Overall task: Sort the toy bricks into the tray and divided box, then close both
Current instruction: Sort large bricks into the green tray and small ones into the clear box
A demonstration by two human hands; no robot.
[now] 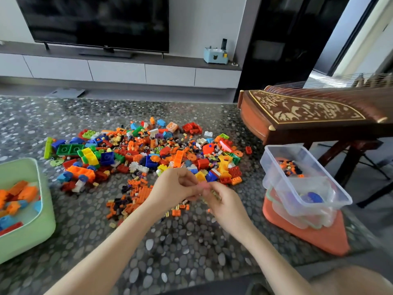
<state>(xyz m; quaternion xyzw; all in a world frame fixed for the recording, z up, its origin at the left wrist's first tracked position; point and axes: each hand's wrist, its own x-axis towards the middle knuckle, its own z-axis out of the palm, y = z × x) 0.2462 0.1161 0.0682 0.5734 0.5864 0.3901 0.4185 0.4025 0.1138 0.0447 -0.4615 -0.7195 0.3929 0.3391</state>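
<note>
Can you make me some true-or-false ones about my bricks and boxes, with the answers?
1. The green tray is empty. False: orange, blue and red bricks lie in it.
2. The clear box stands to the right of the brick pile. True.
3. The clear box has a lid on. False: its top is open.
4. The left hand and right hand meet in front of the pile, pinching a small piece. True.
5. The TV shows a cartoon. False: its screen is dark.
</note>
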